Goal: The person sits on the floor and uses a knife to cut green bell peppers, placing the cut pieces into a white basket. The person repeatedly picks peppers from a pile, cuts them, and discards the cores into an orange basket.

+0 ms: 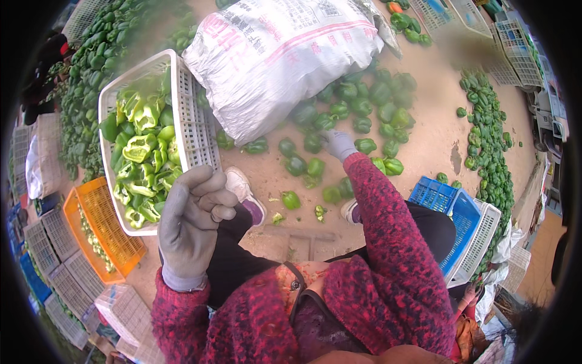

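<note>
My left hand (193, 218), in a grey work glove, is raised near the white plastic crate (170, 104) with its fingers curled; whether something lies within them I cannot tell. Cut green bell pepper pieces (138, 148) fill much of that crate. My right hand (337, 143), also gloved, reaches down to the whole green bell peppers (338, 110) on the ground and touches or nearly touches one (313, 142); its fingertips are partly hidden. A large white woven sack (282, 50) lies beyond the hands, with peppers along its near edge.
An orange crate (102, 227) stands at the left, a blue crate (468, 223) at the right. Long pepper heaps (489, 132) lie on both sides. Stacked crates line the edges. Parts of other people show at far left and lower right. Scraps lie between my shoes.
</note>
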A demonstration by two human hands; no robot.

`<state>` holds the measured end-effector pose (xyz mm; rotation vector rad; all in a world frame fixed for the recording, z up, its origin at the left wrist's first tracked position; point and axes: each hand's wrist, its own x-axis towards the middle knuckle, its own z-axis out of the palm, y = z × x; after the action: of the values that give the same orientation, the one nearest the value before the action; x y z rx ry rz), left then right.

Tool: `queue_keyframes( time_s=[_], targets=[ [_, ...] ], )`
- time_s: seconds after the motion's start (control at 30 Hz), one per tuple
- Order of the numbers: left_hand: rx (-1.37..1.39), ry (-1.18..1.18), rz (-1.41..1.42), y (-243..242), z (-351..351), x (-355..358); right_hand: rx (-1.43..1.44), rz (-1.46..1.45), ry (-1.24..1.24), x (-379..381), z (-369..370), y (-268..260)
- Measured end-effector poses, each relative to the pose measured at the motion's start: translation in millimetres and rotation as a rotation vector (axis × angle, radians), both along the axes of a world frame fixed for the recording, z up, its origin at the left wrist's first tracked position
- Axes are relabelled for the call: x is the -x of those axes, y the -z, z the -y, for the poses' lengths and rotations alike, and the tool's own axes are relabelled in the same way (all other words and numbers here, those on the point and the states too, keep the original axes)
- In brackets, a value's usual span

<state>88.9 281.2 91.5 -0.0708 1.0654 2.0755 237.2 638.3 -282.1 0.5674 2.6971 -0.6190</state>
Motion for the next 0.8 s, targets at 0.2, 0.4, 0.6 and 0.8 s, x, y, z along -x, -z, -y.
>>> queue_keyframes(
  time_s=[0.2,0.4,0.6,0.8],
  targets=[
    [0.029,-0.058,0.003,-1.6,15.1,0.6,-0.078,0.143,0.068,2.0,24.0,17.9],
    [-0.048,-0.078,-0.043,19.6,21.8,3.2,0.414,0.137,0.247,16.0,36.4,-101.7],
    [0.049,-0.029,-0.261,17.8,17.4,-2.2,1.236,-0.120,0.117,67.1,91.2,-316.3],
    [-0.430,-0.050,0.119,-17.9,56.6,20.3,1.022,-0.254,-0.069,138.8,204.6,-429.3]
  ],
)
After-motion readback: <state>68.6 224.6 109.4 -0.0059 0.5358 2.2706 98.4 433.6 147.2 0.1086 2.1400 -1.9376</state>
